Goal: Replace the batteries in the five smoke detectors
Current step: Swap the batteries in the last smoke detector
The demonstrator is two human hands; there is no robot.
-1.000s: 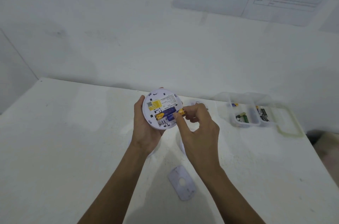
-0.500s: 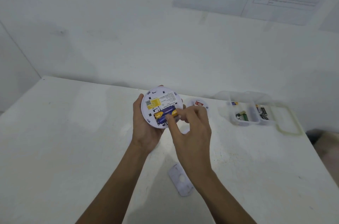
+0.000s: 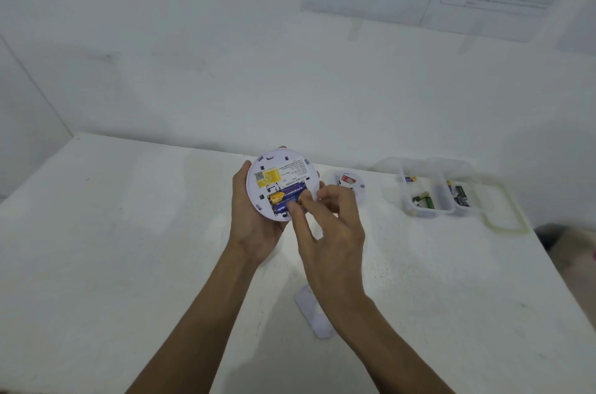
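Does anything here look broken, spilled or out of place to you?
Nothing broken or spilled. The smoke detector in the left hand is open at the back, its batteries exposed while the right hand pinches one. A white cover plate lies loose on the table, probably its battery door.

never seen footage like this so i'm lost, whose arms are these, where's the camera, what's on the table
No machine here: a person works bare-handed, and the camera sits on their head, looking forward and down, so both arms enter from below. The left hand holds a round white smoke detector, back facing the camera. The right hand pinches at the blue and yellow batteries in its open compartment. On the white table lie a second detector, a small white cover partly behind the right forearm, and a clear box of loose cells with a green-edged lid by it.
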